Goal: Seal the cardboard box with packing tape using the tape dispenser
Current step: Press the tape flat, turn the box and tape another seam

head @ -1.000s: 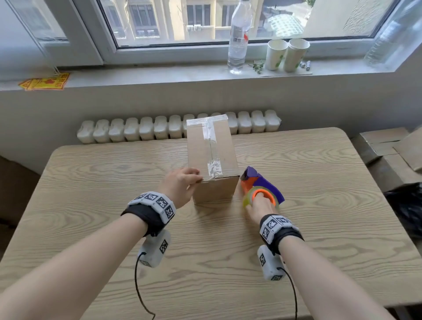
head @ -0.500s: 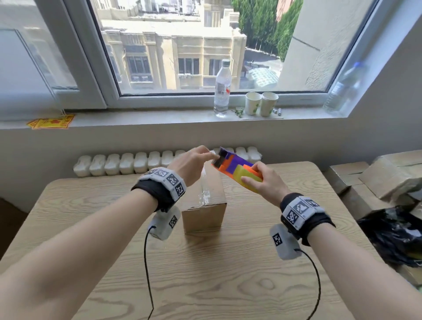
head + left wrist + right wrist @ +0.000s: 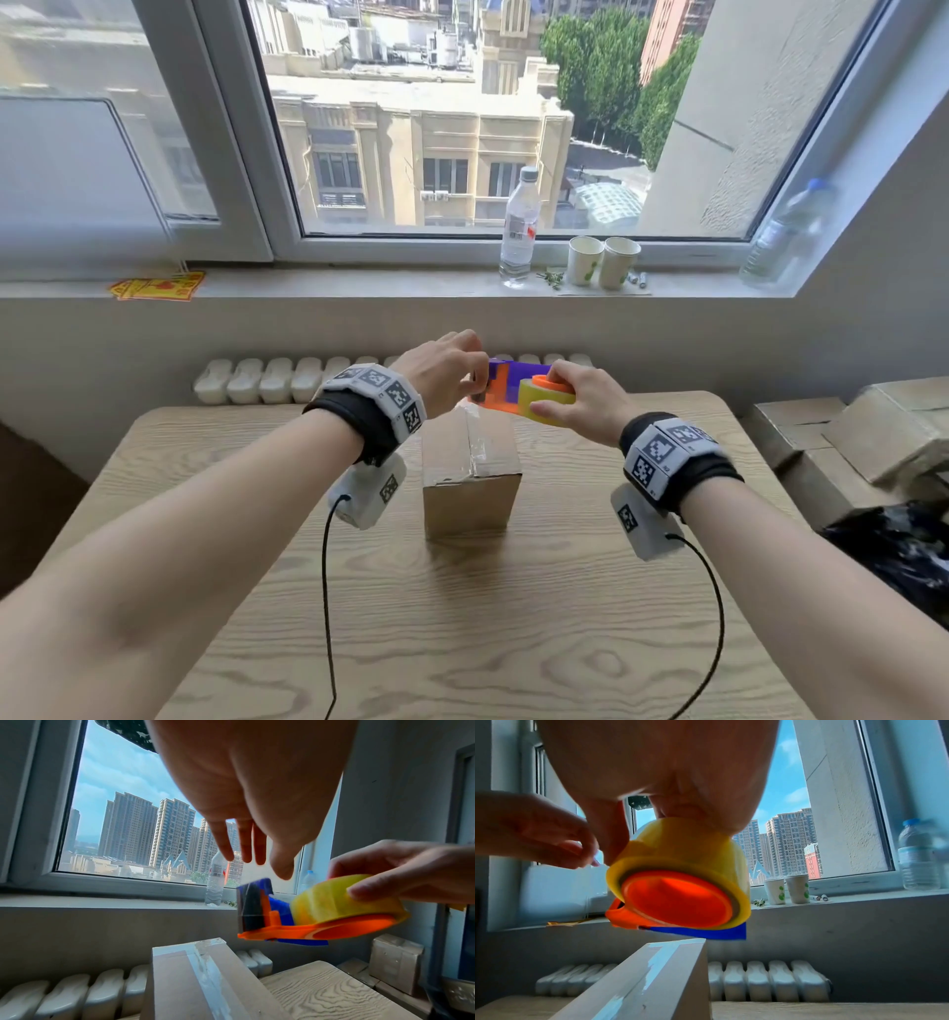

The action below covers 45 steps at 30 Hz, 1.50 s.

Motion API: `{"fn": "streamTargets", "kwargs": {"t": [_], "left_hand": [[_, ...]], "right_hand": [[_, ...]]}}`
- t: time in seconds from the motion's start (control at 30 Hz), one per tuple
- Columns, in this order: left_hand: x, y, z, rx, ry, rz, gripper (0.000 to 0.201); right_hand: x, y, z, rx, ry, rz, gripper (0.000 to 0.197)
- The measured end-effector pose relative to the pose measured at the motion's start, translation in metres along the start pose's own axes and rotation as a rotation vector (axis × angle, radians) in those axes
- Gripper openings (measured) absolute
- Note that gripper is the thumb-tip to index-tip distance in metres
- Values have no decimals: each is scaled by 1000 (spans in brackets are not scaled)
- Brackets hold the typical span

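While right hand (image 3: 575, 406) grasps orange-and-blue plastic tape dispenser (image 3: 303, 914) above brown cardboard box (image 3: 470, 478) mid-bench | left hand (image 3: 441, 375) at dispenser's left tip, pinch unclear | risk: tape end slips or self-sticks, strip lands off-seam

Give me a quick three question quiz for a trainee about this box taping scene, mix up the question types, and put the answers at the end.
1. True or false: the tape dispenser rests on the table.
2. Which hand grips the yellow tape roll? A) left hand B) right hand C) neither
3. Fill in: a strip of clear tape already runs along the top of the cardboard ___.

Key
1. False: it is held in the air above the box.
2. B: the right hand's fingers curl round the roll, while the left hand's fingers are at the dispenser's front end; whether they touch it I cannot tell.
3. box
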<state>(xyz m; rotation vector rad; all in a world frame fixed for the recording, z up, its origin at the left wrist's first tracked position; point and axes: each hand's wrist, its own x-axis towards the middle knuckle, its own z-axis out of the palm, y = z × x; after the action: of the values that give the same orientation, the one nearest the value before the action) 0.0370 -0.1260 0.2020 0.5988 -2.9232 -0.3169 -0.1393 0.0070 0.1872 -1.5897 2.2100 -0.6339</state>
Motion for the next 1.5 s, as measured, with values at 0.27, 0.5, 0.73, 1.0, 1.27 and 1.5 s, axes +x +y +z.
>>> {"fn": "streamTargets", "kwargs": {"t": [0.27,0.5,0.73,1.0,1.27,1.5], "left_hand": [[-8,-7,-7,-332,-120,-204,33],[-5,-15,-6,-349,8,-369,4],[-5,-29,-12,-402,6,-416,5],[-3,-29,-10,-458,6,-391,4],[-14,-37,15,-505,-52,-459,11],[-43,-46,58,-609,-147,-624,9]], "right_hand": [[6,1,-17,11,-100,70,40],[7,7,-25,179,-136,91,35],[8,16,-33,130,-90,122,36],[8,36,-44,136,-83,180,41],[3,64,-44,-102,-96,319,50],[6,76,1,-204,-247,382,57]]}}
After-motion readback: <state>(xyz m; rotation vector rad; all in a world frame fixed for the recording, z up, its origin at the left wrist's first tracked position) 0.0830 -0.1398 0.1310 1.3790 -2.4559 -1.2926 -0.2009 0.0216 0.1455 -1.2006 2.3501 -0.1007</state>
